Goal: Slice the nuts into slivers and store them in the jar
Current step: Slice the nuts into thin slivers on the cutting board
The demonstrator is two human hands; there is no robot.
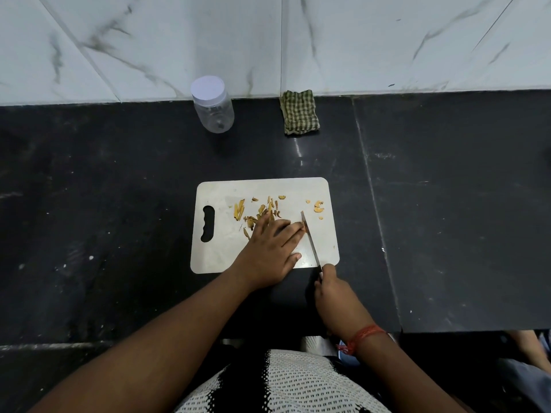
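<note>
Where marble wall (149,40) meets black counter (89,189) | left hand (268,254) flat | right hand (337,299) grips knife (310,242)

Legible text, labels, brands, numbers, signs: none. The jar (214,107) carries a plain white lid and clear unlabelled walls; the cutting board (298,186) shows a bare pale surface without marking; the knife (310,239) blade shows no readable stamp; the checked cloth (299,116) bears only its woven pattern.
</note>
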